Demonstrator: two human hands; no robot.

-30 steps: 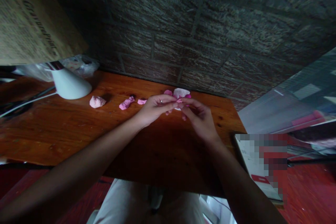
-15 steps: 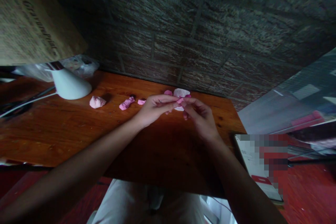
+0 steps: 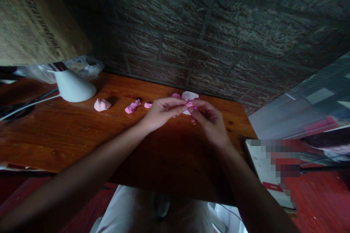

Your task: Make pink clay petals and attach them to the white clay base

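Observation:
My left hand and my right hand meet over the back of the table. Between their fingertips they pinch a small pink piece of soft modelling clay. A brighter magenta bit shows at my right fingertips; whether it is joined to the piece I cannot tell. Just behind the fingers lie a pale pink flat piece and a round pink piece, both partly covered. Left of my left hand are a small pink lump, a longer pink lump and a large pale pink lump.
A lamp with a white base and a printed shade stands at the left, its cord crossing the table. Clear plastic bags lie behind it. The stone-patterned wall borders the wooden table. A framed white board leans at the right.
My hands stay nearly in place, still pinching the pink piece. The magenta bit now shows at my right fingertips. The view has shifted slightly.

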